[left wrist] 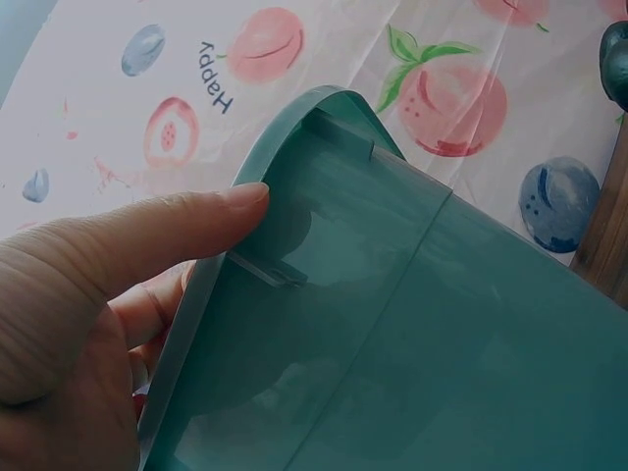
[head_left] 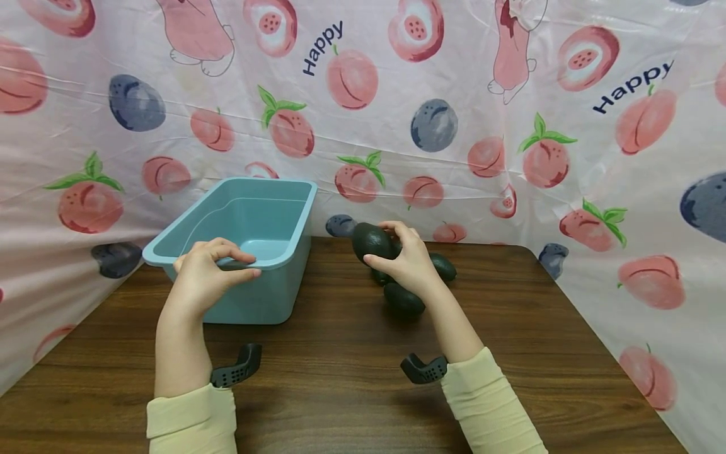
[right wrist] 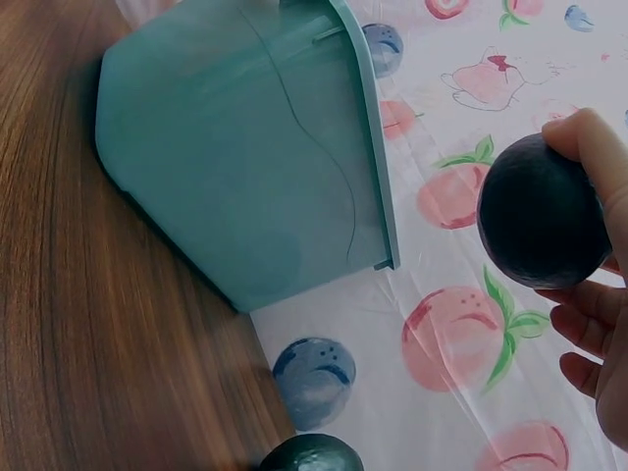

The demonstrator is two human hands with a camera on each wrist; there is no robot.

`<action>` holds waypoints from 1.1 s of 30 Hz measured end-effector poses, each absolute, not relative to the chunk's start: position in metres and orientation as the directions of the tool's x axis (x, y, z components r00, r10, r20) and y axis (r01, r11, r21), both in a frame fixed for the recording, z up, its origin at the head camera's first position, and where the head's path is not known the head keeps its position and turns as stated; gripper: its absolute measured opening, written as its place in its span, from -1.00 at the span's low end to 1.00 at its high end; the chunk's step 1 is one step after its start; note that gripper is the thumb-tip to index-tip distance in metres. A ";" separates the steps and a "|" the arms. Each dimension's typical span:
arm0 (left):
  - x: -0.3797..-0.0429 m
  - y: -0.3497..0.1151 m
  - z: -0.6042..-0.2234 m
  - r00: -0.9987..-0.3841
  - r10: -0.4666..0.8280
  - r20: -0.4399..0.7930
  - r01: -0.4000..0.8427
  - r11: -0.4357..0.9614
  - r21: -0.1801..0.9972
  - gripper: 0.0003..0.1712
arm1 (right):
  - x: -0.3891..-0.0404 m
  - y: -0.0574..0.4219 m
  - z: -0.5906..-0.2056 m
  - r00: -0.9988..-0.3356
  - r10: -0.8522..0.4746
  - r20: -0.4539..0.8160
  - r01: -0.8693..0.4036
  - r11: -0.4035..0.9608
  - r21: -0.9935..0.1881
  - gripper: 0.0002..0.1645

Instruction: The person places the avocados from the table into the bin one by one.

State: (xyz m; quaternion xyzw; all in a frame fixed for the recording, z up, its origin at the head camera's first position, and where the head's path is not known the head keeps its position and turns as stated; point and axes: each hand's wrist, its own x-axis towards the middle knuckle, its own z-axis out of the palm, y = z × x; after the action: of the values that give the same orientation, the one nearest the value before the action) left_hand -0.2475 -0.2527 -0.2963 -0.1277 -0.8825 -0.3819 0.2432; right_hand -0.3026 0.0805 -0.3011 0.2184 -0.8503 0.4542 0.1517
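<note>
A light blue-green plastic bin (head_left: pixel 249 296) stands at the left of the table. My left hand (head_left: pixel 207 274) pinches its near rim, thumb outside and fingers over the inner side; the left wrist view shows the thumb (left wrist: pixel 221 211) lying along the rim. In my right hand (head_left: pixel 411 261) is a dark green avocado (head_left: pixel 371 241), gripped between thumb and fingers and raised above the other avocados. The right wrist view shows this avocado (right wrist: pixel 543 211) against the patterned cloth. Below and behind the right hand, several more avocados lie on the table, one nearest avocado (head_left: pixel 404 299) in front.
The dark wooden table (head_left: pixel 340 378) runs back to a fruit-printed cloth (head_left: pixel 374 126) hanging behind and along both sides. Another avocado (head_left: pixel 443 267) lies right of the right hand. Each wrist wears a black strap mount (head_left: pixel 424 369).
</note>
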 end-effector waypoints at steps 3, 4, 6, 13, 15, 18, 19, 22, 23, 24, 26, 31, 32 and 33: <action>-0.248 -0.253 -0.296 -0.851 0.037 0.524 0.407 0.676 0.614 -0.77 | -0.304 0.078 -0.299 -0.855 -0.242 0.458 -0.515 0.496 -0.699 -0.26; -0.248 -0.253 -0.296 -0.852 0.037 0.523 0.406 0.678 0.613 -0.77 | -0.304 0.077 -0.298 -0.855 -0.243 0.458 -0.515 0.498 -0.697 -0.26; -0.247 -0.253 -0.296 -0.854 0.036 0.519 0.402 0.680 0.614 -0.77 | -0.304 0.074 -0.296 -0.852 -0.248 0.461 -0.520 0.502 -0.691 -0.25; -0.247 -0.253 -0.296 -0.858 0.039 0.512 0.399 0.678 0.617 -0.77 | -0.305 0.063 -0.290 -0.838 -0.266 0.477 -0.542 0.505 -0.671 -0.26; -0.247 -0.253 -0.296 -0.857 0.040 0.514 0.402 0.676 0.618 -0.78 | -0.305 0.060 -0.289 -0.833 -0.270 0.483 -0.549 0.505 -0.666 -0.26; -0.247 -0.252 -0.296 -0.854 0.039 0.519 0.406 0.674 0.617 -0.78 | -0.306 0.056 -0.287 -0.829 -0.274 0.488 -0.556 0.507 -0.659 -0.26; -0.246 -0.252 -0.296 -0.853 0.038 0.521 0.407 0.673 0.618 -0.78 | -0.306 0.055 -0.287 -0.828 -0.275 0.488 -0.556 0.508 -0.658 -0.27; -0.247 -0.253 -0.297 -0.851 0.037 0.524 0.410 0.670 0.619 -0.78 | -0.307 0.051 -0.286 -0.831 -0.274 0.485 -0.552 0.517 -0.654 -0.27; -0.247 -0.253 -0.297 -0.850 0.037 0.525 0.411 0.669 0.619 -0.78 | -0.308 0.050 -0.285 -0.831 -0.272 0.485 -0.551 0.519 -0.654 -0.27; -0.247 -0.253 -0.297 -0.850 0.036 0.525 0.411 0.668 0.620 -0.78 | -0.308 0.048 -0.285 -0.832 -0.271 0.483 -0.549 0.521 -0.653 -0.27; -0.247 -0.253 -0.297 -0.850 0.036 0.526 0.412 0.669 0.619 -0.78 | -0.307 0.046 -0.283 -0.832 -0.270 0.484 -0.549 0.524 -0.652 -0.26; -0.247 -0.253 -0.298 -0.845 0.040 0.533 0.417 0.674 0.610 -0.78 | -0.307 0.040 -0.278 -0.823 -0.275 0.497 -0.560 0.536 -0.632 -0.27; -0.247 -0.253 -0.298 -0.845 0.039 0.533 0.416 0.674 0.610 -0.79 | -0.308 0.039 -0.278 -0.821 -0.277 0.499 -0.563 0.538 -0.628 -0.28; -0.247 -0.253 -0.299 -0.844 0.039 0.534 0.416 0.675 0.609 -0.79 | -0.308 0.037 -0.277 -0.819 -0.280 0.501 -0.566 0.541 -0.622 -0.28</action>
State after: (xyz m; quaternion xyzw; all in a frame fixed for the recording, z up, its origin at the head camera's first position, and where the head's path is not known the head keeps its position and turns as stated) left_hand -0.2475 -0.2535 -0.2986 -0.1291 -0.8812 -0.3817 0.2474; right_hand -0.3080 0.0372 -0.2770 0.2459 -0.8604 0.4113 0.1736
